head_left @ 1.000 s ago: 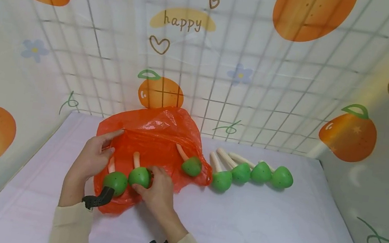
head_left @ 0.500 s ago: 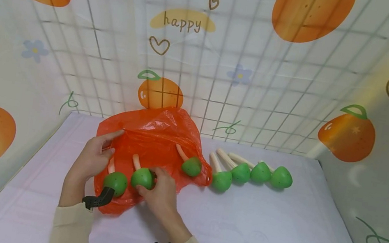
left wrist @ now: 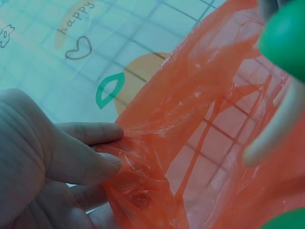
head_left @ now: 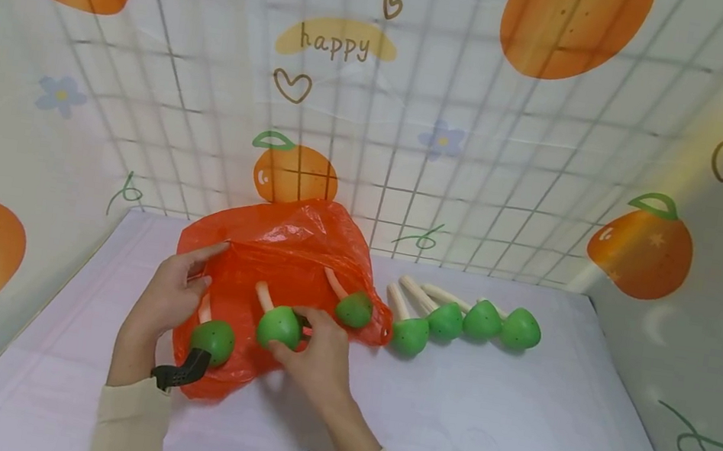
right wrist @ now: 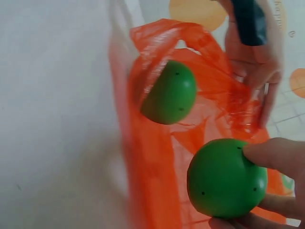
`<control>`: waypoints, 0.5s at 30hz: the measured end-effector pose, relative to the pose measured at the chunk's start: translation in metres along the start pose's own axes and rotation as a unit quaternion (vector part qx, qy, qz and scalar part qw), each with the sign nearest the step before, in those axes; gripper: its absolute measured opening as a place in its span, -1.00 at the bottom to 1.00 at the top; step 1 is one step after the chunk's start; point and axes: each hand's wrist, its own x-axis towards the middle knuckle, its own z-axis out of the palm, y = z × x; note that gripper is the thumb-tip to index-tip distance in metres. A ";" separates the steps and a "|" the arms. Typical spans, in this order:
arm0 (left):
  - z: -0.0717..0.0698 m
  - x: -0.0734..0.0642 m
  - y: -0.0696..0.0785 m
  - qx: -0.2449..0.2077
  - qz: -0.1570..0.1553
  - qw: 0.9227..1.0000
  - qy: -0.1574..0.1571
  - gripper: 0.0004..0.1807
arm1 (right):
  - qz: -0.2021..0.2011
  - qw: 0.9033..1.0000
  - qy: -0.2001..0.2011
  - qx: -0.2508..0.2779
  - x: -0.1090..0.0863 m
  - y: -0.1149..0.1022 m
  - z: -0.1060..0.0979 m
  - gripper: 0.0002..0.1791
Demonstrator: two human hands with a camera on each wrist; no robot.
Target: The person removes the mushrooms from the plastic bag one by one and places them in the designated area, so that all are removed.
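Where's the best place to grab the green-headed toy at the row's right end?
Probably its round head, coming from the right: nothing stands against that rounded side, while the neighbouring head crowds its left.

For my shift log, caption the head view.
Left grip pinches the red bag; right grip holds a stemmed green ball.

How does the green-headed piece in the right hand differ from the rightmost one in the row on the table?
The held piece is gripped by the right hand; no hand touches the rightmost piece.
The held piece shows against the red bag; the rightmost piece lies on the pale table.
The held piece's stem shows plainly; the rightmost piece's is partly hidden.
Both have green heads and pale stems.
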 end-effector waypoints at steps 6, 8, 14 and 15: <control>0.000 0.000 0.001 0.004 0.005 1.000 0.001 -0.36 | -0.014 1.000 0.011 0.019 -0.003 -0.010 -0.019 -0.43; 0.000 0.000 0.001 0.005 0.004 1.000 0.000 -0.36 | -0.016 1.000 0.012 0.024 -0.005 -0.014 -0.026 -0.43; 0.002 0.001 -0.002 0.004 -0.006 1.000 -0.004 -0.35 | -0.022 0.999 0.009 0.046 -0.010 -0.028 -0.046 -0.41; 0.002 0.001 -0.002 0.004 -0.008 1.000 -0.004 -0.35 | -0.025 0.998 0.011 0.052 -0.010 -0.029 -0.050 -0.40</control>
